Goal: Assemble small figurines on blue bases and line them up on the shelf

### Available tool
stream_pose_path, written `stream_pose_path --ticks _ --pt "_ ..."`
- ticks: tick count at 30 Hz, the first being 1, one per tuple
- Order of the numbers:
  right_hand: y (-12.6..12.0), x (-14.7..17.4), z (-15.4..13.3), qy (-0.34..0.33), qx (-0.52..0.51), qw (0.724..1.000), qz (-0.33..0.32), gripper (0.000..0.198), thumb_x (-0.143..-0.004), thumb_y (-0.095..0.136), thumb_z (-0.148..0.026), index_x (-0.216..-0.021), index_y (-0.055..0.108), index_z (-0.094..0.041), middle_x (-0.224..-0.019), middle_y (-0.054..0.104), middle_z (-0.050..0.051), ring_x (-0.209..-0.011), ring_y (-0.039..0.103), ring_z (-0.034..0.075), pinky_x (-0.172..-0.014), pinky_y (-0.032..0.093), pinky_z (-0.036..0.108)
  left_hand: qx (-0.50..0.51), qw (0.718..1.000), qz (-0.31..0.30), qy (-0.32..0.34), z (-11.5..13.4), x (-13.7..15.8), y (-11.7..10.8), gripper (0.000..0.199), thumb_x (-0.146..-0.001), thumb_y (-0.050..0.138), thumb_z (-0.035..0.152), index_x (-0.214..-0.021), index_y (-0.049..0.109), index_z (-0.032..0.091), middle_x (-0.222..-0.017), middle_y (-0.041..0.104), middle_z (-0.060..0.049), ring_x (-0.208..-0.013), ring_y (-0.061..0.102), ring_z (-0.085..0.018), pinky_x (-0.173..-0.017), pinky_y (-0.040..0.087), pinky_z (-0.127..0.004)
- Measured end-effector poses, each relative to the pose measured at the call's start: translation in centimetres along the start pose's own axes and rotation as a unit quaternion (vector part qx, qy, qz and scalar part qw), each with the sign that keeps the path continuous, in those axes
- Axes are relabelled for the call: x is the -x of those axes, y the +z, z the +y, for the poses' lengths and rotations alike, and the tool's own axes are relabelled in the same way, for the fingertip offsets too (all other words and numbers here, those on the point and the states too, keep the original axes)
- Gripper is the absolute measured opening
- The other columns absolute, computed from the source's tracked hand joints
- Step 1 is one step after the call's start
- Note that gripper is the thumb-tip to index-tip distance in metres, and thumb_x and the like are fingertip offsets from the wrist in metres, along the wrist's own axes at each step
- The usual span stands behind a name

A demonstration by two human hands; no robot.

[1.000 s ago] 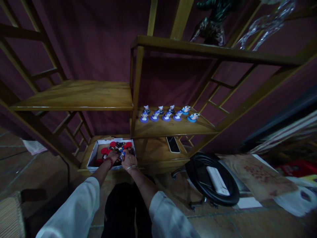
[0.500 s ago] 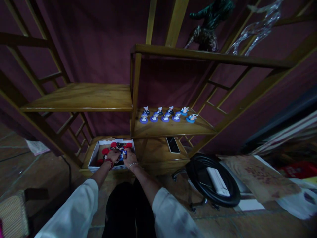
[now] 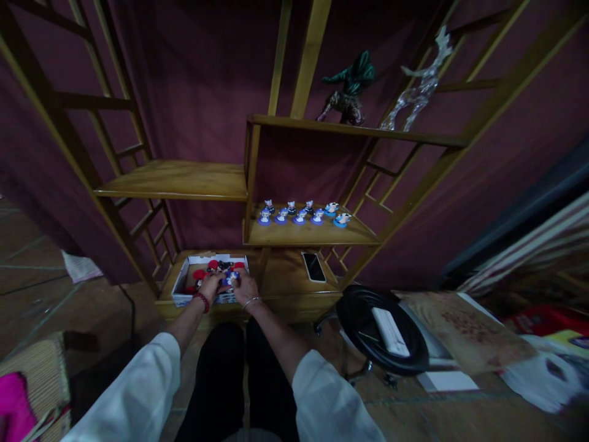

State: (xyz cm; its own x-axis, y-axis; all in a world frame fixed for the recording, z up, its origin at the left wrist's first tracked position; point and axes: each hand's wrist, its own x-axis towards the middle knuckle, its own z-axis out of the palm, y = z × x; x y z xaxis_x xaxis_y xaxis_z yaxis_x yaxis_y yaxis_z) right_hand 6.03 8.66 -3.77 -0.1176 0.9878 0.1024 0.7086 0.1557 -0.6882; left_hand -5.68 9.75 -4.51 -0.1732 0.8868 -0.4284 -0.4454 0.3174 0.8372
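Note:
A shallow white box (image 3: 179, 291) stands on the lowest shelf with red-and-black figurines (image 3: 199, 274) lying in it. Over its front part both hands meet at a small blue-and-white figurine (image 3: 231, 278). My right hand (image 3: 246, 287) is closed on it from the right, thumb and fingers around its side. From the left, the fingertips of my left hand (image 3: 211, 286) pinch at the same figurine, near its base; their exact grip is partly hidden. On the shelf up to the right, several small figurines (image 3: 300, 217) stand in two rows, purple, black-and-white and blue.
A phone (image 3: 313, 267) lies on the lowest shelf right of the box. A black round stool (image 3: 350, 319) bears a white box (image 3: 390, 331). Above stand a dark green statue (image 3: 348, 92) and a clear deer figure (image 3: 416, 92). A woven seat (image 3: 46, 362) is at lower left.
The view has shifted, showing more of the upper shelf. Both hands stay over the box, and the blue-and-white figurine between them shows more plainly, slightly raised.

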Motion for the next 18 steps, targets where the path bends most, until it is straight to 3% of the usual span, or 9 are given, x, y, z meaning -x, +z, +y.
stream_pose_path --ticks 9,18 --pt "-1.2 4.2 -0.9 -0.031 -0.096 0.994 0.050 0.029 -0.073 0.049 -0.017 -0.100 0.053 -0.024 -0.082 0.064 -0.002 -0.073 0.060 0.012 -0.070 0.045 0.021 0.049 0.998 -0.041 -0.009 0.2 6.1 -0.5 0.008 -0.062 0.054 0.005 -0.062 0.051 0.012 -0.050 0.052 0.002 -0.047 0.052 -0.008 -0.056 0.052 -0.025" --pt "-2.8 7.9 -0.3 -0.054 -0.194 0.974 0.101 0.026 -0.073 0.049 -0.020 -0.097 0.054 -0.027 -0.077 0.064 -0.003 -0.069 0.060 0.013 -0.063 0.049 0.025 0.103 0.991 -0.080 -0.015 -1.2 10.9 0.3 0.009 -0.071 0.048 0.005 -0.068 0.054 0.012 -0.060 0.060 -0.002 -0.056 0.058 -0.010 -0.067 0.053 -0.027"
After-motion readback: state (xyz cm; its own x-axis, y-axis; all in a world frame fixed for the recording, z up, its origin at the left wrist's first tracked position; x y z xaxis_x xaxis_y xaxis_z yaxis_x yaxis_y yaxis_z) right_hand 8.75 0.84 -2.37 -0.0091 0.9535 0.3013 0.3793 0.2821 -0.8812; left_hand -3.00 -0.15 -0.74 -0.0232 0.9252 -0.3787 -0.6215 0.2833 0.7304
